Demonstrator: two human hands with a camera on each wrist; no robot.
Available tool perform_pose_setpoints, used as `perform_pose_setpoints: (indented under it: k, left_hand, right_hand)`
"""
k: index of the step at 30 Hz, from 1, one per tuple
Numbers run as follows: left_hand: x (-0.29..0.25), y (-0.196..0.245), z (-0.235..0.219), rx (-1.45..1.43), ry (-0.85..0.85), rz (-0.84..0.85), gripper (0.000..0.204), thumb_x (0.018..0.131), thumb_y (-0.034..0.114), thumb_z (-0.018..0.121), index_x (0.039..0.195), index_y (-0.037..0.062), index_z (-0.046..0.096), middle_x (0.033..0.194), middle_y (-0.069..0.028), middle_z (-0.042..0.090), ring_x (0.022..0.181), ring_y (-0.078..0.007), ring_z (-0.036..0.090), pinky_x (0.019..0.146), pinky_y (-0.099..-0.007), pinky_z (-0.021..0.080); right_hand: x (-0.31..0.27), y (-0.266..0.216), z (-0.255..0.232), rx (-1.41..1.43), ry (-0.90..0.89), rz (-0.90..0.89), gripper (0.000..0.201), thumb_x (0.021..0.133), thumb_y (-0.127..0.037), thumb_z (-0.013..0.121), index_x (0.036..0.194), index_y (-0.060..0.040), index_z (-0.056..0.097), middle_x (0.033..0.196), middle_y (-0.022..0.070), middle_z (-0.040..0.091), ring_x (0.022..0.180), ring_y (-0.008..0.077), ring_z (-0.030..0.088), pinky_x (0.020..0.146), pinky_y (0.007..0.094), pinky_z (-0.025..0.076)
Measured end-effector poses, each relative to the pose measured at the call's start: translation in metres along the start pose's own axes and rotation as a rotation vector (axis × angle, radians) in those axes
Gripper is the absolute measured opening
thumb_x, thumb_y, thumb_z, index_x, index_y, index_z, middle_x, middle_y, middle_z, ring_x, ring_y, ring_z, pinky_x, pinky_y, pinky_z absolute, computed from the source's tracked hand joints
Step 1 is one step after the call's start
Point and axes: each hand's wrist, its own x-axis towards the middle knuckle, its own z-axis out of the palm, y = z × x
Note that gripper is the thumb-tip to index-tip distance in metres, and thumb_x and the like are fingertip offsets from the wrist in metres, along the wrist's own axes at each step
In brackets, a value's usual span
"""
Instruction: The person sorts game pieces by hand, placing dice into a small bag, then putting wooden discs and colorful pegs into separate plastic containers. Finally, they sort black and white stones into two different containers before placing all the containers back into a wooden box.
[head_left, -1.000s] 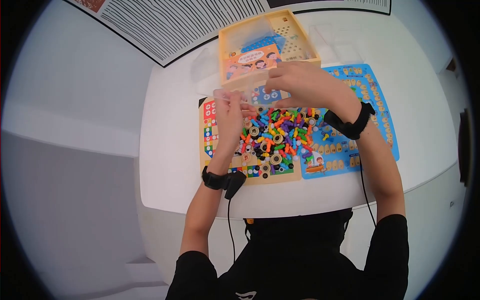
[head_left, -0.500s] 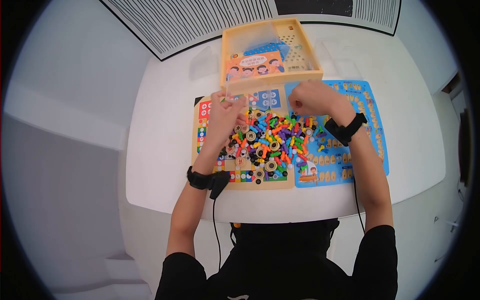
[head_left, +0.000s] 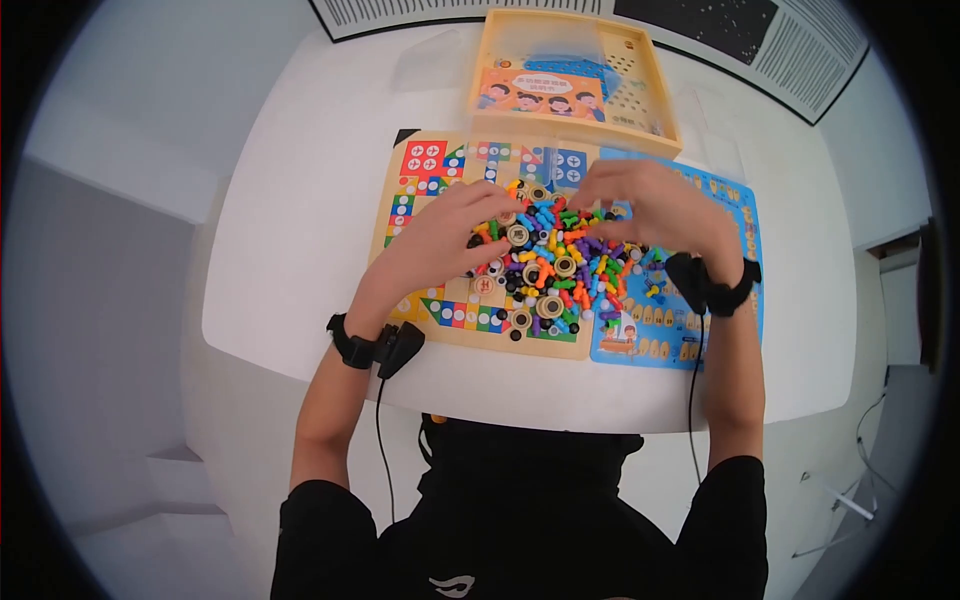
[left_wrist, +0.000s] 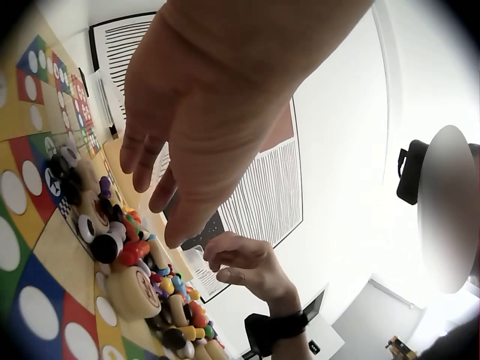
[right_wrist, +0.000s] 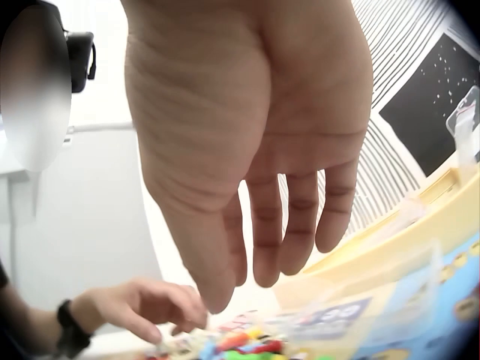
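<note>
A heap of small coloured pegs, beads and round wooden discs point(head_left: 549, 308) lies across two game boards, one patterned beige point(head_left: 556, 345) and one blue point(head_left: 745, 215). Over the heap's left side the left hand point(head_left: 440, 235) hovers, palm down, fingers loosely bent and apart. The right hand point(head_left: 660, 205) is above its right side, fingers pointing down and relaxed. In the right wrist view that hand point(right_wrist: 262, 142) shows an empty palm over the pieces point(right_wrist: 247, 345). Nothing is visible between the fingers of the left hand point(left_wrist: 202, 120) in the left wrist view.
Behind the boards stands a yellow tray point(head_left: 660, 85) with an orange booklet point(head_left: 540, 94) and blue sheet in it. A clear plastic lid point(head_left: 428, 62) is at its left; more clear plastic lies at its right and front. Cables hang from both wrists.
The left hand has let go of a small piece and moved down over the heap. The right hand has uncurled and lowered. The head view has shifted.
</note>
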Motion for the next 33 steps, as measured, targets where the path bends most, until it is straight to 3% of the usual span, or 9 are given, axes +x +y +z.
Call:
perform_pose_setpoints:
  k: [1, 6, 11, 14, 17, 21, 24, 26, 33]
  left_hand:
    - [0.001, 0.000, 0.003, 0.062, -0.029, 0.067, 0.035, 0.091, 0.017, 0.077, 0.123, 0.0063, 0.069, 0.118, -0.0076, 0.068, 0.109, -0.0285, 0.062, 0.096, -0.0395, 0.051]
    - [0.004, -0.012, 0.013, 0.112, -0.104, 0.100, 0.034, 0.090, 0.018, 0.078, 0.121, 0.0063, 0.070, 0.117, -0.0083, 0.068, 0.111, -0.0285, 0.061, 0.097, -0.0395, 0.050]
    - [0.005, -0.014, 0.012, 0.077, -0.091, 0.094, 0.030, 0.089, 0.017, 0.078, 0.117, 0.0065, 0.071, 0.112, -0.0084, 0.069, 0.108, -0.0279, 0.062, 0.095, -0.0392, 0.051]
    - [0.007, -0.007, 0.006, -0.017, -0.062, 0.033, 0.030, 0.089, 0.019, 0.079, 0.115, 0.0074, 0.072, 0.109, -0.0069, 0.070, 0.104, -0.0263, 0.064, 0.091, -0.0383, 0.053]
    - [0.009, -0.003, 0.004, -0.074, -0.059, -0.032, 0.030, 0.087, 0.020, 0.081, 0.114, 0.0080, 0.072, 0.108, -0.0056, 0.071, 0.100, -0.0247, 0.065, 0.088, -0.0374, 0.054]
    - [0.016, 0.004, 0.001, -0.068, -0.072, -0.046, 0.031, 0.087, 0.020, 0.081, 0.113, 0.0078, 0.072, 0.105, -0.0061, 0.072, 0.098, -0.0238, 0.067, 0.087, -0.0364, 0.054]
    - [0.024, 0.005, 0.004, -0.061, -0.029, -0.029, 0.031, 0.087, 0.020, 0.081, 0.114, 0.0077, 0.072, 0.104, -0.0066, 0.073, 0.098, -0.0254, 0.067, 0.088, -0.0377, 0.054]
    - [0.033, 0.004, 0.006, -0.053, 0.025, -0.001, 0.031, 0.087, 0.020, 0.081, 0.114, 0.0077, 0.072, 0.103, -0.0068, 0.073, 0.098, -0.0262, 0.068, 0.089, -0.0387, 0.054]
    - [0.083, 0.000, 0.021, 0.067, 0.159, 0.063, 0.032, 0.086, 0.021, 0.079, 0.114, 0.0074, 0.072, 0.104, -0.0095, 0.073, 0.103, -0.0289, 0.068, 0.091, -0.0414, 0.054]
  right_hand:
    - [0.001, -0.010, 0.004, -0.013, -0.027, -0.011, 0.028, 0.083, -0.007, 0.081, 0.110, -0.0043, 0.075, 0.107, 0.0097, 0.072, 0.095, 0.0306, 0.071, 0.084, 0.0409, 0.056]
    - [0.004, -0.024, 0.035, -0.094, -0.245, 0.046, 0.028, 0.079, -0.005, 0.081, 0.107, -0.0063, 0.076, 0.108, 0.0079, 0.073, 0.103, 0.0307, 0.070, 0.084, 0.0411, 0.056]
    - [0.009, -0.012, 0.034, -0.110, -0.212, 0.004, 0.025, 0.082, -0.006, 0.079, 0.107, -0.0065, 0.076, 0.100, 0.0080, 0.074, 0.095, 0.0304, 0.071, 0.082, 0.0406, 0.056]
    - [0.006, -0.004, 0.022, 0.029, -0.109, -0.036, 0.022, 0.087, -0.006, 0.078, 0.108, -0.0056, 0.076, 0.092, 0.0079, 0.074, 0.082, 0.0267, 0.071, 0.074, 0.0366, 0.056]
    - [0.004, 0.002, 0.007, 0.223, -0.025, 0.158, 0.016, 0.095, -0.010, 0.074, 0.109, -0.0032, 0.075, 0.089, 0.0063, 0.075, 0.075, 0.0134, 0.069, 0.068, 0.0291, 0.053]
    - [-0.003, 0.029, 0.000, 0.203, 0.060, 0.193, 0.017, 0.095, -0.011, 0.073, 0.111, -0.0032, 0.075, 0.090, 0.0046, 0.076, 0.074, 0.0124, 0.069, 0.067, 0.0279, 0.053]
    - [-0.005, 0.039, -0.005, 0.151, 0.155, 0.383, 0.017, 0.096, -0.011, 0.072, 0.110, -0.0022, 0.074, 0.089, 0.0043, 0.075, 0.076, 0.0119, 0.069, 0.069, 0.0281, 0.054]
    - [-0.003, 0.047, -0.001, 0.154, 0.331, 0.426, 0.018, 0.096, -0.011, 0.072, 0.110, -0.0001, 0.074, 0.091, 0.0068, 0.076, 0.078, 0.0143, 0.069, 0.072, 0.0300, 0.055]
    - [0.001, 0.066, 0.011, 0.052, 0.420, 0.293, 0.020, 0.094, -0.009, 0.070, 0.110, 0.0031, 0.073, 0.091, 0.0123, 0.077, 0.079, 0.0206, 0.070, 0.071, 0.0346, 0.057]
